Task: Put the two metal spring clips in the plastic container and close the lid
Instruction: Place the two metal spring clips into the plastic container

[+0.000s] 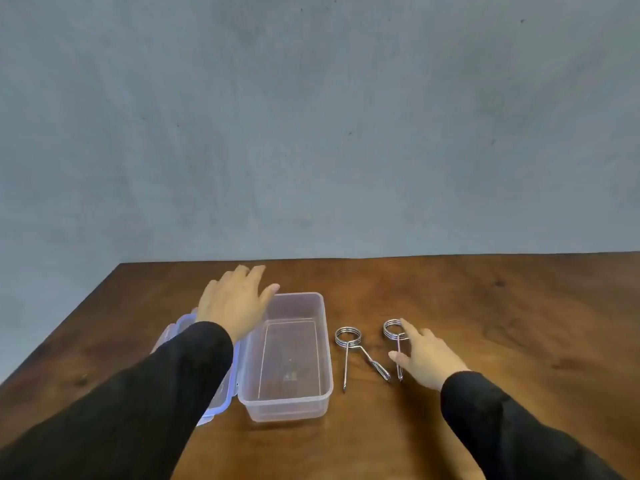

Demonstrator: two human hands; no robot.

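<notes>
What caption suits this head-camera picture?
Right hand reaching a spring clip, left hand over the open, empty container.

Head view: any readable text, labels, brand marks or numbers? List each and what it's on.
None readable.
plastic container: a small embossed mark on its floor, too blurred to read.
lid, spring clips, wooden table, wall: no text visible.

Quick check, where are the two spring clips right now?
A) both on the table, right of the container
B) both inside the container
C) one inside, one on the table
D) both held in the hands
A: both spring clips lie on the table to the right of the open, empty container; the right hand is open at the farther one, with nothing lifted.
</notes>
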